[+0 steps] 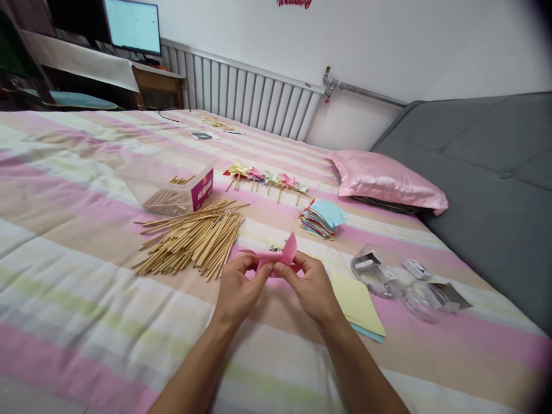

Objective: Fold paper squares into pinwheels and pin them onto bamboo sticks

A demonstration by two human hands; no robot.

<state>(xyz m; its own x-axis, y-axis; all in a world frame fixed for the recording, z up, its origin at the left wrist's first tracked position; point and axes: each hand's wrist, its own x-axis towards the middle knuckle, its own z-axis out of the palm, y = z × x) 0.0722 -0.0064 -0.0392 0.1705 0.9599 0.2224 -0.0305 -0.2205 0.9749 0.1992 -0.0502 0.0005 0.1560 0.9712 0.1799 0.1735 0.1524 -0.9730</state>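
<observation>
Pink paper (276, 258) with corners sticking up, pinched in my left hand (240, 283) and right hand (311, 285), which are right up close together; got it held over the striped bed (107, 305); messy heap of wooden sticks (194, 238) off to the left; yellow sheets (357, 302) by my right hand; little pinwheels (269, 177) farther back.

A bedroom in a home
A striped bedspread (86, 293), pink pillow (388, 181) and grey padded headboard (487, 149) mark it, with a radiator (241, 89), desk (157, 83) and lit screen (133, 26) beyond.
</observation>
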